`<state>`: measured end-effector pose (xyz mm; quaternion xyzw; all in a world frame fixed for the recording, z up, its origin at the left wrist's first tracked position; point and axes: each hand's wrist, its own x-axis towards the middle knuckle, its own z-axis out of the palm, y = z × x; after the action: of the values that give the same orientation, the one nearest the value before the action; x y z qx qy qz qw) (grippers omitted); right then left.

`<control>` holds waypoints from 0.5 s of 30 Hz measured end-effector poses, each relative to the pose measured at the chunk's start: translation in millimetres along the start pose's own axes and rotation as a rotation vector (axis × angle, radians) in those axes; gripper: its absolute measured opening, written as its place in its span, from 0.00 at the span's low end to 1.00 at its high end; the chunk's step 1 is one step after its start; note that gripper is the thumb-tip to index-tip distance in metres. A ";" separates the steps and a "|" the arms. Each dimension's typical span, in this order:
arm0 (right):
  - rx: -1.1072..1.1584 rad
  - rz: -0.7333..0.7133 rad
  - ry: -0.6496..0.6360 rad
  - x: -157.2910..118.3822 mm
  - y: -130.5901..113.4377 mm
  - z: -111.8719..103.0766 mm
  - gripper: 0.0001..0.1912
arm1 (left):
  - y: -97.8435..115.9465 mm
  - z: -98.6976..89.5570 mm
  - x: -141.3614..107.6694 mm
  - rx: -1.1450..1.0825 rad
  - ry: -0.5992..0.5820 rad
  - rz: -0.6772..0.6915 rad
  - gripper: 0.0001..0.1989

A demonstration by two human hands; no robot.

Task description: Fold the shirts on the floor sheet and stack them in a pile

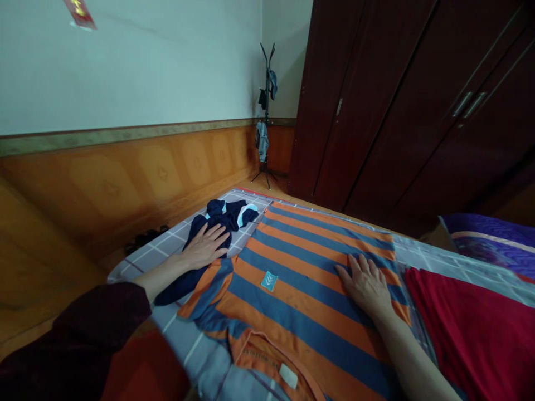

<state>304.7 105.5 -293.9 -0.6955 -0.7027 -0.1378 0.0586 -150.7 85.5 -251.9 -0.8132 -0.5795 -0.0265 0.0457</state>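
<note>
2 hands (204, 248) (368, 285) flat, fingers spread, gripping nothing
Left on navy garment (215, 223), right on striped shirt (292, 262), near edge cut off.

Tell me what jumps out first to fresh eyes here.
The orange-and-blue striped shirt dominates, spread flat across the bed, the right hand on it. The bright red cloth stands out to its right, and the left hand rests on dark blue clothing to its left.
</note>
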 end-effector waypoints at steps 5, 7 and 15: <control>0.019 -0.018 0.026 0.5 2.1 5.8 0.32 | -5.5 1.5 -17.4 -0.076 0.028 -0.151 0.22; 0.030 -0.017 0.042 0.6 2.5 6.8 0.32 | -16.1 -0.4 -15.7 -0.068 0.053 -0.194 0.18; 0.012 -0.070 0.077 1.9 6.9 13.2 0.31 | -59.7 -23.7 3.7 -0.003 0.142 -0.301 0.18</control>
<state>313.0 111.0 -305.2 -0.6641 -0.7248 -0.1622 0.0853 -205.7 105.8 -225.4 -0.7134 -0.6901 -0.0911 0.0809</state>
